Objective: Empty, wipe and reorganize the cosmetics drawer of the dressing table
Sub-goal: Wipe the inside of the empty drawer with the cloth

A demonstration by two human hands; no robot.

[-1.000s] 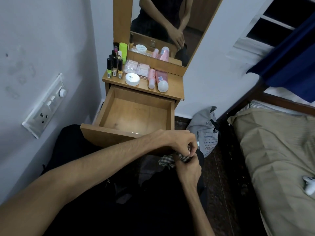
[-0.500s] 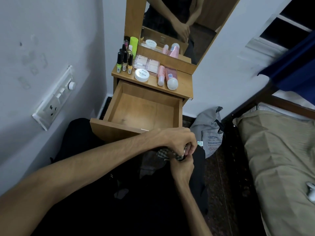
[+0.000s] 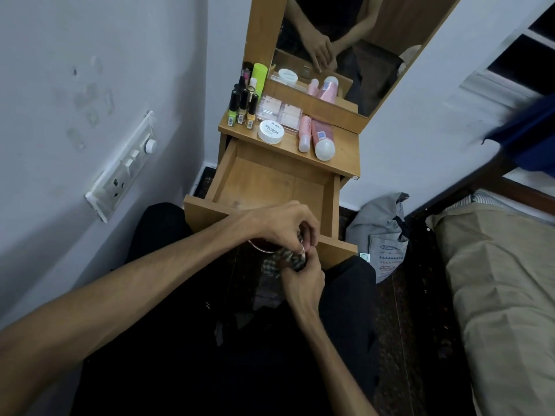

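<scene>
The wooden drawer (image 3: 271,183) of the dressing table stands pulled out and empty. Just in front of its front panel, my left hand (image 3: 282,225) is closed over a small round item with a shiny rim (image 3: 260,248); what it is I cannot tell. My right hand (image 3: 303,280) meets it from below, gripping a checked cloth (image 3: 271,265) against that item. On the tabletop (image 3: 345,163) stand nail polish bottles (image 3: 240,111), a green tube (image 3: 259,75), a white jar (image 3: 271,132), clear palette boxes (image 3: 280,112) and two pink bottles (image 3: 322,139) lying down.
A mirror (image 3: 360,40) rises behind the tabletop. A switchboard (image 3: 123,169) projects from the left wall. A grey bag (image 3: 381,232) sits on the floor right of the drawer. A bed with a beige cover (image 3: 495,280) fills the right side, a blue curtain (image 3: 531,139) above it.
The view has shifted right and down. My hands stay pressed together on the cloth and now sit closer to the drawer's front panel.
</scene>
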